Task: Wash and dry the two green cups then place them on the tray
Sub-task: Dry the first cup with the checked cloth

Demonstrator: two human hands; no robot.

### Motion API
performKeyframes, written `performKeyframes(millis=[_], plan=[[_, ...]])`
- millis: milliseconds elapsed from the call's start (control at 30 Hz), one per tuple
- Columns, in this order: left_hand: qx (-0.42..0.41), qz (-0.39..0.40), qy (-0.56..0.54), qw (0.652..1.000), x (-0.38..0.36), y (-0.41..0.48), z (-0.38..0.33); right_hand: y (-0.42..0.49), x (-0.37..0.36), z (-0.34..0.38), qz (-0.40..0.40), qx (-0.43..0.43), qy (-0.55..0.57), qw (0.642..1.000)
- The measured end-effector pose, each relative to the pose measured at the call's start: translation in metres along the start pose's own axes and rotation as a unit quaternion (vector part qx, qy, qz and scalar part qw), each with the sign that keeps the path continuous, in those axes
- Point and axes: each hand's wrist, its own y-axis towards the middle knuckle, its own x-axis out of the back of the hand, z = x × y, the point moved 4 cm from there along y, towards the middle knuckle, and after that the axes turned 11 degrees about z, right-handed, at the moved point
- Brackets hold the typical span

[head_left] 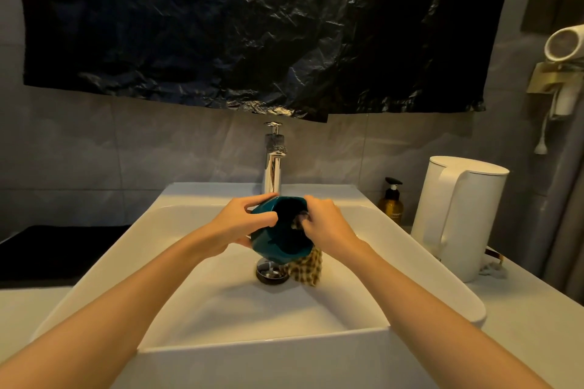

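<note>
A dark green cup [278, 249] is held tilted over the white sink [221, 303], its mouth facing me. My left hand [240, 224] grips the cup's left side, thumb over the rim. My right hand [325, 224] pinches a brown checked cloth [308, 267] and pushes part of it inside the cup; the rest of the cloth hangs below the cup on the right. Only one green cup is in view. A dark flat tray-like surface [47, 249] lies on the counter at the left.
A chrome tap [273, 164] stands behind the cup, and no water can be seen running. The round drain [270, 273] sits under the cup. On the right counter are a white kettle [458, 215] and an amber pump bottle [392, 202]. A hair dryer [565, 44] hangs on the right wall.
</note>
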Motion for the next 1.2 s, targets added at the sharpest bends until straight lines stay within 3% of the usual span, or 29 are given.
performKeyframes(millis=[133,333,533,700,833,1000,1200], plan=[[-0.002,0.007,0.0,1.0,0.0,-0.001,-0.002,0.001,0.007,0.003,-0.027,-0.008,-0.085,0.996],[-0.009,0.018,-0.017,1.0,0.004,-0.002,-0.001,-0.001,0.001,0.003,0.029,0.036,-0.002,0.999],[0.01,0.053,-0.001,0.999,-0.001,-0.002,0.001,-0.005,0.011,0.008,-0.027,0.024,-0.061,0.997],[0.008,0.023,-0.061,0.998,0.002,0.001,0.001,-0.008,0.014,0.011,-0.052,-0.003,-0.046,0.998],[-0.032,0.018,-0.175,0.984,-0.003,0.005,0.0,-0.005,0.01,0.006,-0.08,-0.07,0.054,0.993],[-0.067,-0.055,-0.113,0.99,0.003,0.002,-0.002,-0.003,0.002,0.006,-0.008,-0.059,0.205,0.977],[-0.005,0.019,-0.05,0.999,-0.004,-0.002,0.003,-0.004,0.006,0.002,-0.034,0.031,0.05,0.998]])
